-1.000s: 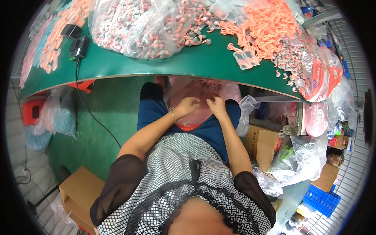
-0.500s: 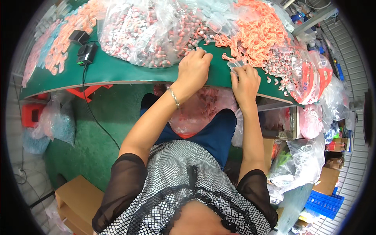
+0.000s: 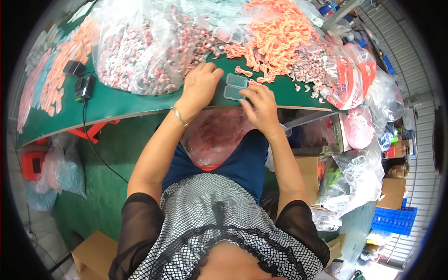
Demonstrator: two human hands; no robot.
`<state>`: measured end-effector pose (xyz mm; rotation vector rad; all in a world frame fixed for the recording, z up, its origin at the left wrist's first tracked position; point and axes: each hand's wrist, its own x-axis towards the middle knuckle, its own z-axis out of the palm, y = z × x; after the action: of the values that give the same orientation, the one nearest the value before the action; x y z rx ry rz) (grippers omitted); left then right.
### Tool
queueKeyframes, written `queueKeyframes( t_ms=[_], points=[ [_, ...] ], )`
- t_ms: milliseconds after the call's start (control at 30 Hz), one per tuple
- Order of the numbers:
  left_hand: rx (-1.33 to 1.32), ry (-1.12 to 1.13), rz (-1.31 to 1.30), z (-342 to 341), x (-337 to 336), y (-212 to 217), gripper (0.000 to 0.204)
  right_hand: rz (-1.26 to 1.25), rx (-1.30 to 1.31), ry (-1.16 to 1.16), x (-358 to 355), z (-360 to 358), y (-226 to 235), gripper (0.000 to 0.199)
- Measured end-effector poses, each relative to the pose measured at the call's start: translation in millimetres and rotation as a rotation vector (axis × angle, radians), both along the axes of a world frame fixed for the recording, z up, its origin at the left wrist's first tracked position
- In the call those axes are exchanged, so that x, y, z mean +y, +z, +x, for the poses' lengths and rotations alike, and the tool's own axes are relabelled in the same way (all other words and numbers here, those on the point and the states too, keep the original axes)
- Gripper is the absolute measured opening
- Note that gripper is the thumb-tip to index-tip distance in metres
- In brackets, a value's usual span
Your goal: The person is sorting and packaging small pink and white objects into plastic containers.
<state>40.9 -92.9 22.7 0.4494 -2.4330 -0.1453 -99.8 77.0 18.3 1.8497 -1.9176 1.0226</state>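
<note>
A small clear plastic case (image 3: 234, 92) lies opened flat on the green table (image 3: 154, 103), its two halves side by side. My right hand (image 3: 261, 105) has its fingertips and thumb at the case's right edge, gripping it there. To the left, my left hand (image 3: 200, 85) rests over the table beside the heap of small grey-and-coral plugs (image 3: 201, 46). Its fingers are curled inward and their tips are mostly hidden, so what they hold does not show. A short coral cord bundle (image 3: 243, 71) lies just beyond the case.
A large clear bag of plugs (image 3: 135, 60) fills the table's back left. Coral cords (image 3: 280, 32) are piled behind the case, with loose grey plugs (image 3: 308, 67) and a red-and-white bag (image 3: 350, 84) to the right. Black adapters (image 3: 84, 87) trail a cable at left.
The clear case now lies opened on the table, where before it was in my right hand. The whole view has shifted, and my right hand sits closer to my left.
</note>
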Motion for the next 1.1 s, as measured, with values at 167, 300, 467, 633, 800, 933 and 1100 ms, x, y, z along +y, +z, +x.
queueKeyframes(
  t_ms=[167, 300, 467, 633, 800, 933, 1100],
  points=[
    [0.019, -0.095, 0.006, 10, 1, -7, 0.016, -0.160, -0.029, -0.317, 27, -69, 2, 0.015],
    [0.094, -0.152, 0.151, 8, 2, -10, 0.013, -0.033, 0.023, -0.672, 46, -120, -8, 0.010],
    [0.186, -0.184, 0.208, 10, 2, -16, 0.015, 0.070, 0.030, -0.667, 50, -138, -22, 0.011],
    [0.227, -0.163, 0.141, 18, 7, -18, 0.018, 0.056, -0.106, -0.660, 49, -135, -20, 0.011],
    [0.287, -0.208, 0.238, 22, 10, -17, 0.017, 0.008, -0.310, -0.595, 41, -115, -17, 0.011],
    [0.293, -0.085, 0.477, 21, 14, -16, 0.019, -0.062, -0.461, -0.289, 22, -49, 4, 0.011],
    [0.208, -0.046, 0.355, 21, 15, -19, 0.030, -0.038, -0.510, -0.090, 0, 0, 9, 0.015]
  ],
)
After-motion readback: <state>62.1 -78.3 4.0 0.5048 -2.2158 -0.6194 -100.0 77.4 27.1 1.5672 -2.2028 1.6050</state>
